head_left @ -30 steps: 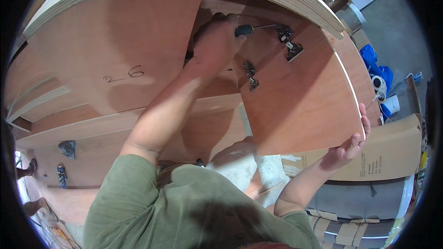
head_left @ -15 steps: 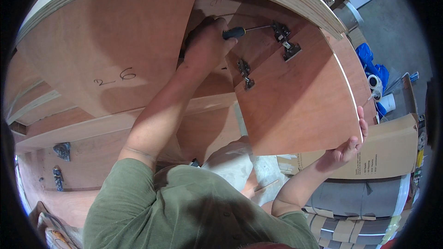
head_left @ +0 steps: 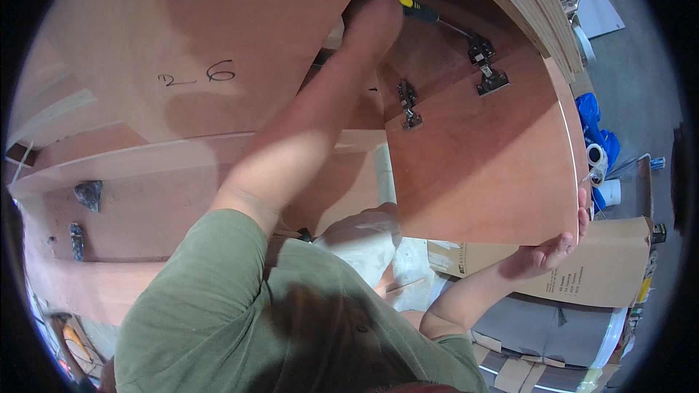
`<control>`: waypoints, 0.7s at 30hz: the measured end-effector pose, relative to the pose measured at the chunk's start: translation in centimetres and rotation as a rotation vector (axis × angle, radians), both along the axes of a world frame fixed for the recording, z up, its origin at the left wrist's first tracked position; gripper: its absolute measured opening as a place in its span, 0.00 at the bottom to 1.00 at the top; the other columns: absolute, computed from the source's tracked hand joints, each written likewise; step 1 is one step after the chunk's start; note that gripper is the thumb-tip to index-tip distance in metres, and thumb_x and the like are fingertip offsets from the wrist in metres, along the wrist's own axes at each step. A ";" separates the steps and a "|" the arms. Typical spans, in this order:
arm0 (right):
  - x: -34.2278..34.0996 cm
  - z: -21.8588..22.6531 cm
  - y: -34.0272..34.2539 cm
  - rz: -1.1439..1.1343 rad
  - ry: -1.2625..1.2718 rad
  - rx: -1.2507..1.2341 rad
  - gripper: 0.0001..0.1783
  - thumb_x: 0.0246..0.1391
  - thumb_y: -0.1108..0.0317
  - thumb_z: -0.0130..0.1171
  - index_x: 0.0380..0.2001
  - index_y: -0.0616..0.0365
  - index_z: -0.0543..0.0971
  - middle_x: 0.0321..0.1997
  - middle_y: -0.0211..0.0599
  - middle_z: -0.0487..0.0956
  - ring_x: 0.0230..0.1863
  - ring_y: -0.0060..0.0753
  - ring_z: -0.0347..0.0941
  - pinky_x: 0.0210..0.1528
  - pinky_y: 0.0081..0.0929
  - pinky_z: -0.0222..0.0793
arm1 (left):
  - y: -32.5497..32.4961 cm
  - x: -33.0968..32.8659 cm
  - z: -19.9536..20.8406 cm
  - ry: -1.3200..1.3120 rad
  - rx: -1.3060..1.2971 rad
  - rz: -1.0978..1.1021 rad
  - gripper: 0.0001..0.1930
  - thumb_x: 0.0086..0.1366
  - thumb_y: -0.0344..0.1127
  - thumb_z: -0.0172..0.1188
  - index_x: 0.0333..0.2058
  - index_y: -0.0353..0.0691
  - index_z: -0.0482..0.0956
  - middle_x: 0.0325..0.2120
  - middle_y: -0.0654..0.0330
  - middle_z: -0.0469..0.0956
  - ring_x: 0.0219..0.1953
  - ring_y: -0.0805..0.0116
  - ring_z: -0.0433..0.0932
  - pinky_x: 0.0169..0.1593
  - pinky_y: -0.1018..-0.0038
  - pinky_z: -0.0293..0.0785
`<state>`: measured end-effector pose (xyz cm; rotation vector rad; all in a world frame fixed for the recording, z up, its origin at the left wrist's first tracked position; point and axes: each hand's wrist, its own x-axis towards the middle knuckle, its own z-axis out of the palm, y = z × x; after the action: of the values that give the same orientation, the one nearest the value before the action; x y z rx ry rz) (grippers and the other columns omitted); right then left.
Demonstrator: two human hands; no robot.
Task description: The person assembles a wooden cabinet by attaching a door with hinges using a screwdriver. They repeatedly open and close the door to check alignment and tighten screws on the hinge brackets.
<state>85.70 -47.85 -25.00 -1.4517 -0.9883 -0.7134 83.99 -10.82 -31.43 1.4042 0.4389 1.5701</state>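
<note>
Head view: left hand gripping yellow-handled screwdriver, right hand clasping smooth plywood door.

Grey floor fills the frame's right edge. On it — a blue bag, tape rolls, a cardboard box.

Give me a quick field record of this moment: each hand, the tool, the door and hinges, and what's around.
left hand: raised, gripping the screwdriver handle
tool: black and yellow-handled screwdriver, tip at the upper hinge
right hand: holding the lower outer corner of the door
door: reddish-brown plywood cabinet door, swung open
hinges: two dark metal hinges, upper, lower
cabinet: reddish-brown plywood cabinet panel, handwritten marks
surroundings: brown cardboard box, blue plastic sheet
</note>
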 end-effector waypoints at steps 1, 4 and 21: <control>-0.5 0.3 0.0 -0.036 -0.010 -0.018 0.29 0.66 0.52 0.38 0.50 0.68 0.75 0.62 0.44 0.65 0.67 0.32 0.57 0.64 0.35 0.68 | 0.5 0.8 -0.4 -0.032 -0.045 -0.013 0.13 0.65 0.33 0.49 0.45 0.36 0.75 0.36 0.52 0.79 0.40 0.55 0.80 0.47 0.62 0.75; -0.6 0.3 0.3 -0.138 -0.090 -0.087 0.29 0.66 0.52 0.38 0.50 0.68 0.74 0.62 0.43 0.65 0.68 0.33 0.57 0.64 0.36 0.68 | 1.6 2.0 -0.4 -0.905 -0.614 -0.894 0.08 0.66 0.34 0.52 0.40 0.39 0.77 0.41 0.53 0.78 0.44 0.50 0.78 0.51 0.59 0.71; 0.5 -0.6 0.2 -0.083 -0.339 -0.133 0.25 0.67 0.54 0.45 0.59 0.60 0.65 0.64 0.46 0.62 0.67 0.44 0.60 0.65 0.43 0.67 | 2.3 3.0 -0.3 -1.121 -0.619 -1.186 0.14 0.59 0.44 0.50 0.18 0.46 0.65 0.16 0.63 0.59 0.24 0.63 0.64 0.43 0.57 0.64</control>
<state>86.18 -47.70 -25.60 -1.5234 -1.2593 -0.9934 87.01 -8.51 -31.75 0.0363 -0.5051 0.8309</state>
